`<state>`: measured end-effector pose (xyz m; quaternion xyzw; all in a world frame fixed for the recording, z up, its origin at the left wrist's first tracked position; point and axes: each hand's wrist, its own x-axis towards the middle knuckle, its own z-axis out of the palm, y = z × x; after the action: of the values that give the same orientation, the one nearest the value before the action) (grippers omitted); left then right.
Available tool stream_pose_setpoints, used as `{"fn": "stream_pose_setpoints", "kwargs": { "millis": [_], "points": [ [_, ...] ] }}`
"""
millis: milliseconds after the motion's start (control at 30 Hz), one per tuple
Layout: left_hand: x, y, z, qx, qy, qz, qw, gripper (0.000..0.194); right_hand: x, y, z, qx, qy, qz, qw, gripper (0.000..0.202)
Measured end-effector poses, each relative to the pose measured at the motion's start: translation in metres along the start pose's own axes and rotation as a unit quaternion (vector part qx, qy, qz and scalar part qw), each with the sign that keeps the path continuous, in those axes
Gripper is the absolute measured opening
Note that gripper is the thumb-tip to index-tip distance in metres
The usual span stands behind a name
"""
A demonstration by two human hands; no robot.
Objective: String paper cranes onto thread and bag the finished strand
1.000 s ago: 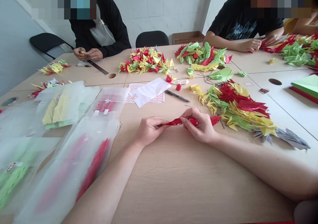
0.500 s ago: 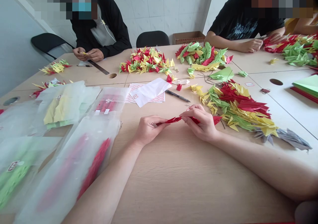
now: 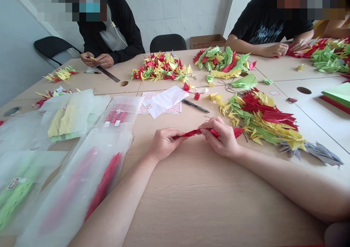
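Note:
A string of folded red paper cranes (image 3: pixel 191 132) spans the small gap between my two hands, just above the table. My left hand (image 3: pixel 164 143) pinches its left end between thumb and fingers. On the other end my right hand (image 3: pixel 222 136) is closed, its thumb and index finger meeting at the paper. More red folded paper (image 3: pixel 238 132) shows behind and to the right of my right hand. Beyond that hand lies a pile of red, yellow and green folded paper cranes (image 3: pixel 262 115), with grey ones (image 3: pixel 324 153) at its near right end.
Translucent bags (image 3: pixel 65 170) with folded paper cover the left side. A pen (image 3: pixel 196 106) and a white sheet (image 3: pixel 164 101) lie ahead. Two colourful heaps (image 3: pixel 161 67) stand farther back. A co-worker's hands (image 3: pixel 97 60) hold something small; another person (image 3: pixel 269 28) works at the right.
The red paper between my hands now looks narrower and more pressed together; my right hand has shifted very slightly. The co-worker's hands at the far right have moved a little.

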<state>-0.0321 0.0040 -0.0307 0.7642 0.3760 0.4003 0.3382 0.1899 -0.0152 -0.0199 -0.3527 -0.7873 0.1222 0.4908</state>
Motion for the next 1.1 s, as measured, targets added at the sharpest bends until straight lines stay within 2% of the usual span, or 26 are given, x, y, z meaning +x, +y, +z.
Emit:
{"fn": "stream_pose_setpoints", "kwargs": {
  "millis": [600, 1100],
  "points": [
    [0.0002, 0.0010, -0.0008, 0.004, -0.001, -0.005, 1.000, 0.008, 0.0006, -0.0007, -0.0017, -0.011, -0.010, 0.007, 1.000, 0.010],
    [-0.0005, -0.0022, -0.0025, 0.019, 0.010, 0.019, 1.000, 0.008, -0.0012, 0.0073, 0.0009, -0.052, 0.001, 0.005, 0.999, 0.012]
  ]
}}
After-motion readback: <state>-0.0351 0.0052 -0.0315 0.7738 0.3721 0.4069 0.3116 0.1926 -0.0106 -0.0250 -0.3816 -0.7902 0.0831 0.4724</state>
